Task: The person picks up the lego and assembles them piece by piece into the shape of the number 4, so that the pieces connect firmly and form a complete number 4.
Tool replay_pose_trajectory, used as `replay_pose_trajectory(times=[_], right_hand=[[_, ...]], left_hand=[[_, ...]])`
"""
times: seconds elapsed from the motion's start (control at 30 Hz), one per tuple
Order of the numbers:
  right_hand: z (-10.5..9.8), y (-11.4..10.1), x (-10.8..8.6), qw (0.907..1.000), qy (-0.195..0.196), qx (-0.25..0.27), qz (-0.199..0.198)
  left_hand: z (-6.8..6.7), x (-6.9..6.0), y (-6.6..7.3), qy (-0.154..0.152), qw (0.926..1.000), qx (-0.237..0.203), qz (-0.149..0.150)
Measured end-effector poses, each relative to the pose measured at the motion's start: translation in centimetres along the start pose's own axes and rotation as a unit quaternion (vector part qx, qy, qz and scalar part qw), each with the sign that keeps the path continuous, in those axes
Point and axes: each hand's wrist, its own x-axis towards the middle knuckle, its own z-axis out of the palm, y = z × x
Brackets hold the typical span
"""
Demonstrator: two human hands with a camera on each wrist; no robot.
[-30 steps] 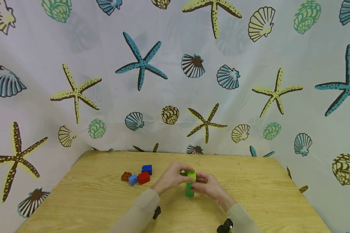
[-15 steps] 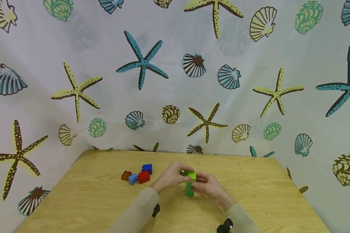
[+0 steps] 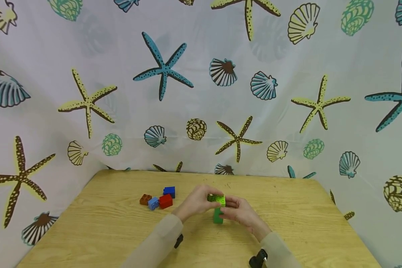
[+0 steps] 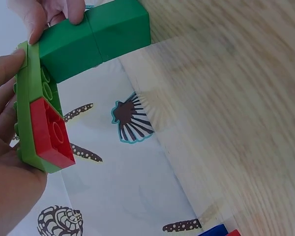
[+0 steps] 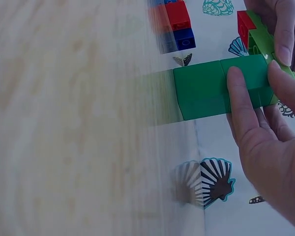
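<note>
Two dark green blocks (image 4: 96,39) stand stacked on the table, with light green bricks (image 3: 220,200) across the top. In the left wrist view a red brick (image 4: 51,135) hangs under the light green part that juts out sideways. My left hand (image 3: 199,203) grips the light green part between thumb and fingers. My right hand (image 3: 242,216) holds the upper dark green block, its fingertips on the sides near the joint, as the right wrist view also shows for that hand (image 5: 270,132).
Left of the hands on the wooden table (image 3: 104,230) lie a brown brick (image 3: 145,199), a light blue brick (image 3: 153,203), a red brick (image 3: 165,201) and a dark blue brick (image 3: 169,191). A patterned curtain (image 3: 187,104) hangs behind the table.
The head view has tilted slightly, so the scene sits a little higher in it. Both hands keep their hold on the stacked bricks, with no clear movement.
</note>
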Motion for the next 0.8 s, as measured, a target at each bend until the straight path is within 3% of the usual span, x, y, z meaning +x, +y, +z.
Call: replay_pose_trajectory(times=[0.43,0.8], right_hand=[[-0.03,0.18,0.02,1.0,-0.001,0.004,0.007],[-0.12,0.15,-0.02,0.9998,-0.002,0.017,0.008]], left_hand=[[-0.07,-0.07,0.14,-0.008,0.9998,0.008,-0.018],[0.02,-0.31,-0.02,-0.012,0.9994,0.032,-0.003]])
